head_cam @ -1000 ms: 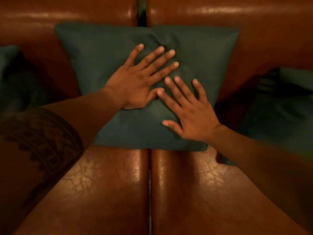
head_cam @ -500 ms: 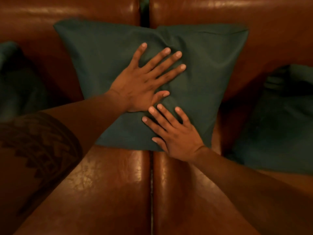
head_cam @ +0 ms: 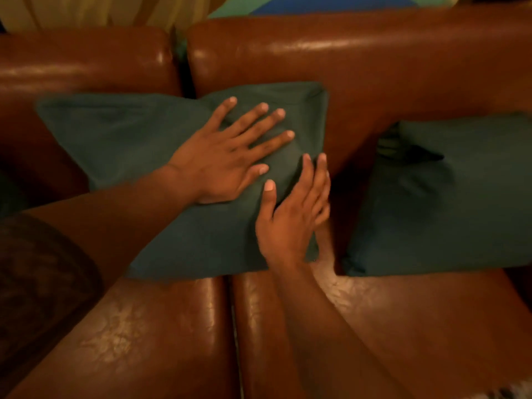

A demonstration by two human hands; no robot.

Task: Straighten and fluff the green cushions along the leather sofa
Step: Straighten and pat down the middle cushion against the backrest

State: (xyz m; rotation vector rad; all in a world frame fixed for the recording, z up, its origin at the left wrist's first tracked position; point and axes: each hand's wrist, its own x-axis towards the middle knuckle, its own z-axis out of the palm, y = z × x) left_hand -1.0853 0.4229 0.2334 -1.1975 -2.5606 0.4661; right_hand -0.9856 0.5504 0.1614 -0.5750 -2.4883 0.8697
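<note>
A dark green cushion (head_cam: 121,139) leans against the backrest of the brown leather sofa (head_cam: 331,59), across the gap between two seat sections. My left hand (head_cam: 227,156) lies flat on its middle with fingers spread, pressing the fabric. My right hand (head_cam: 290,214) rests along the cushion's right edge, fingers straight and close together, thumb on the front face. A second green cushion (head_cam: 449,203) sits to the right on the seat, apart from both hands.
The sofa seat (head_cam: 149,338) stretches in front of the cushions, with a seam between its two sections. Another dark cushion shows at the far left edge (head_cam: 8,194). Behind the backrest hang a yellow curtain (head_cam: 95,10) and green-blue fabric.
The view pulled back and shifted, showing the backrest top. My right hand slid from the cushion's lower middle to its right edge. My left hand stayed flat on the cushion.
</note>
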